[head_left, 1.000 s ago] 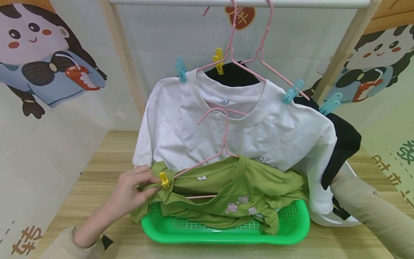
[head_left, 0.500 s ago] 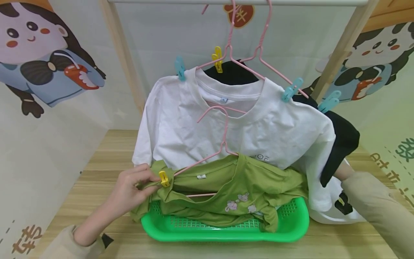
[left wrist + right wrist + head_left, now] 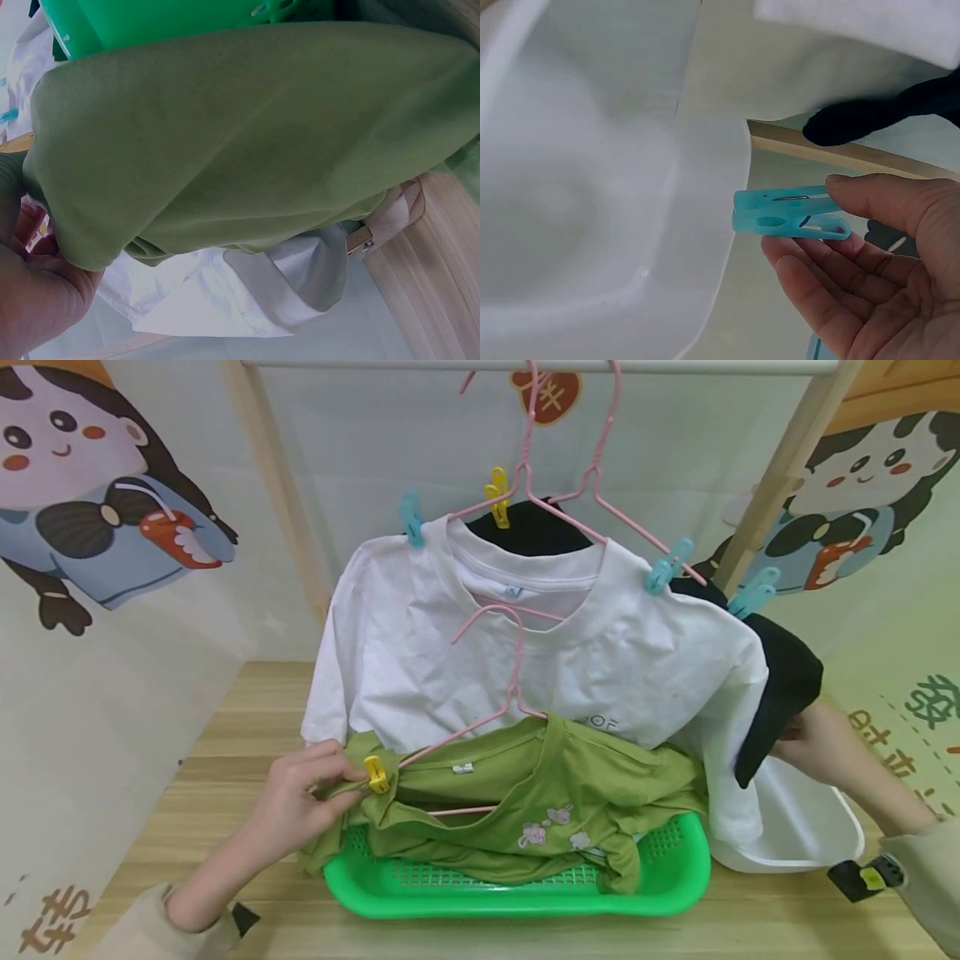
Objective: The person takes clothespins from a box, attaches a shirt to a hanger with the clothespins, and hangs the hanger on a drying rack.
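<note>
In the head view my left hand (image 3: pixel 306 795) pinches the left shoulder of a green shirt (image 3: pixel 600 777), beside a yellow clothespin (image 3: pixel 377 775) clipped there. A pink hanger (image 3: pixel 514 677) runs inside this shirt, which lies over a green basket (image 3: pixel 517 903). The left wrist view shows the shirt's sleeve (image 3: pixel 247 142) draped in front of my fingers. At the right, my right hand (image 3: pixel 821 747) is above a white basin (image 3: pixel 847 843). My right thumb and fingers pinch a light blue clothespin (image 3: pixel 787 212), seen in the right wrist view; the head view hides it.
Behind the green shirt hangs a white T-shirt (image 3: pixel 555 668) on a pink hanger, with light blue clothespins (image 3: pixel 670 566) at its shoulders. A black garment (image 3: pixel 783 660) hangs behind that. The rack's white bar (image 3: pixel 375 364) crosses the top, between wooden posts (image 3: pixel 787 477).
My right hand has risen out of the white basin area and come into sight, moving up beside the black garment. My left hand keeps its pinch on the green shirt.
</note>
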Demonstrator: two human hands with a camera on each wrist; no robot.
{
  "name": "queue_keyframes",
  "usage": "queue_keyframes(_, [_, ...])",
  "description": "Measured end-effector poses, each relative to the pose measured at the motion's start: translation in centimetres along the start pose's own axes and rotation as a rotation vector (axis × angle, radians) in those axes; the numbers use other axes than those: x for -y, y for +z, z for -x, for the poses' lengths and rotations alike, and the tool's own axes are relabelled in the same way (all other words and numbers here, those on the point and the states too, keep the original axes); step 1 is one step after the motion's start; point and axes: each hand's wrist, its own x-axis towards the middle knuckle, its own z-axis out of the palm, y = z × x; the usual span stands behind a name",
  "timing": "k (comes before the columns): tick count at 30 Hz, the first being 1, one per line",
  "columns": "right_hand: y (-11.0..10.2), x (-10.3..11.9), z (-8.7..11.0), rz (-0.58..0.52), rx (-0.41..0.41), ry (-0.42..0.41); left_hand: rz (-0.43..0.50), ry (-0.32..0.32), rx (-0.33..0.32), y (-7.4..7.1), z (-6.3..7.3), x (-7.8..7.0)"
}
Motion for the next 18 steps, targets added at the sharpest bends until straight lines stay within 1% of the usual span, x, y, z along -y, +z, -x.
queue_keyframes(1, [-0.4,0.1,0.4,-0.022,0.042,0.046,-0.003,-0.002,0.000,0.0,0.0,0.0])
queue_keyframes(3, [-0.9,0.6,0.9,-0.049,0.099,0.107,-0.007,-0.006,0.003,-0.1,-0.1,-0.1])
queue_keyframes(5, [-1.1,0.8,1.4,-0.067,0.123,0.147,-0.010,-0.011,0.008,-0.1,-0.1,-0.2])
queue_keyframes(11, [-1.5,2.2,2.4,-0.058,0.119,0.211,-0.011,-0.018,0.012,-0.2,-0.1,-0.3])
queue_keyframes(13, [-1.7,2.9,2.8,-0.055,0.123,0.228,-0.006,-0.019,0.013,-0.2,-0.1,-0.3])
queue_keyframes(18, [-2.2,5.1,4.1,-0.061,0.102,0.248,-0.001,-0.016,0.013,-0.2,-0.1,-0.2])
